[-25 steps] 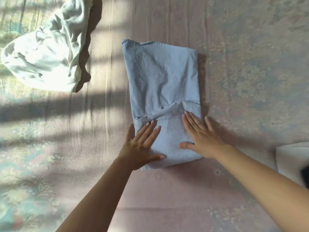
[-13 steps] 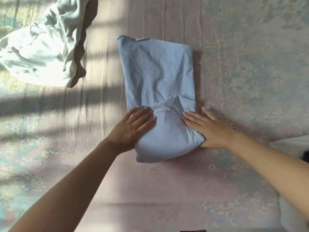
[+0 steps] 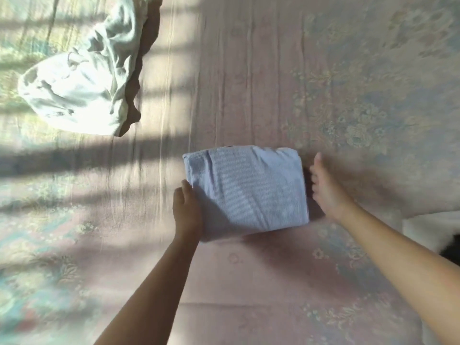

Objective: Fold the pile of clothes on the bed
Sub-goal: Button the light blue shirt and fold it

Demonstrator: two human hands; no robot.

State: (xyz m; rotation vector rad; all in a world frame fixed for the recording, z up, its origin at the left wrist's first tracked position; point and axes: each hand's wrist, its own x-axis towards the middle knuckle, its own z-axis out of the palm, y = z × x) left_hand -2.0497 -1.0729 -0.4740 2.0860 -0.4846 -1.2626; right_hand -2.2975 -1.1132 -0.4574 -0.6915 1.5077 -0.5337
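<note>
A light blue striped shirt (image 3: 246, 190) lies folded into a compact rectangle in the middle of the bed. My left hand (image 3: 186, 212) holds its left edge, thumb on top and fingers tucked under the fabric. My right hand (image 3: 326, 190) is blurred beside the shirt's right edge, fingers extended; whether it touches the cloth is unclear. A crumpled white garment (image 3: 82, 80) lies unfolded at the far left of the bed.
The bed wears a pink floral sheet (image 3: 249, 70) with bars of sunlight and shadow across its left half. A white object with a dark patch (image 3: 433, 232) shows at the right edge.
The long folded shirt has been folded in half into a short rectangle. Both hands moved from pressing on top of it to its left and right sides.
</note>
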